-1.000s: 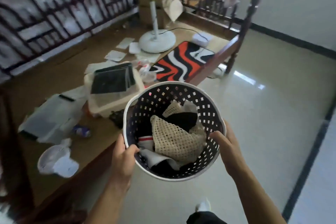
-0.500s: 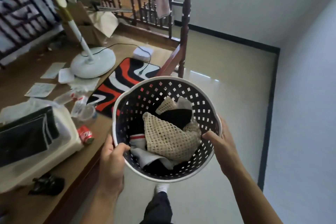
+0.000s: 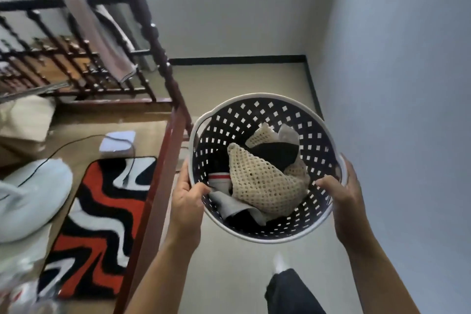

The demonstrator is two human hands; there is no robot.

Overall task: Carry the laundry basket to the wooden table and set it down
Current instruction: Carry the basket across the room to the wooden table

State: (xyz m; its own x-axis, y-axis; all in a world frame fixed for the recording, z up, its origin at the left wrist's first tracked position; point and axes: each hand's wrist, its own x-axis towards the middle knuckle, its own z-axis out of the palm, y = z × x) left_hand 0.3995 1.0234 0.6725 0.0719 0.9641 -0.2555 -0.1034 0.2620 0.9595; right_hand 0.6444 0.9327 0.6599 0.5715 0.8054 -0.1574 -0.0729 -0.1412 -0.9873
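Both hands carry the laundry basket point(image 3: 266, 168) in the air above the tiled floor point(image 3: 244, 79): the left hand point(image 3: 187, 197) is clamped on the rim at the near left, thumb hooked inside, and the right hand point(image 3: 341, 192) is closed on the rim at the near right, thumb also inside. The basket holds a cream mesh garment point(image 3: 262, 181) and some dark and grey clothes. It hangs just beside the red-brown wooden edge point(image 3: 163, 168) of the raised platform on the left, which carries a red, black and white rug point(image 3: 102, 214) and a white fan base point(image 3: 28, 199).

The step in hand is the carry; the set-down is not yet begun. The wooden table cannot be picked out with certainty here; the platform may be it, but the view is too partial to tell. The next move calls for a level grip while walking, a line that clears the turned post point(image 3: 150, 33), and a bare patch of surface for the basket.

Compared with half a second ago, the view has swung right: the clutter on the platform has slid out of frame, the corner of the room now sits ahead, and the grip on the rim is unchanged.
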